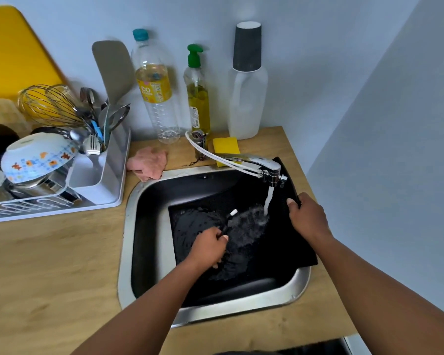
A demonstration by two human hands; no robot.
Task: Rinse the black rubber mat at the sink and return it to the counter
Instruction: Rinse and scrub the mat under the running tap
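The black rubber mat [280,242] lies tilted across the steel sink [144,252], its right side raised over the sink's rim. Water runs from the chrome tap [256,165] onto the mat and splashes near its middle. My right hand [308,219] grips the mat's upper right edge. My left hand [208,248] is on the wet mat and holds a thin dark brush with a white tip [230,219]; its lower end is hidden in my fingers.
A white dish rack [98,180] with a bowl, whisk and cutlery stands on the wooden counter [49,278] to the left. Behind the sink are a pink cloth [149,162], yellow sponge [226,147], plastic bottle, soap dispenser [198,98] and white jug [246,103].
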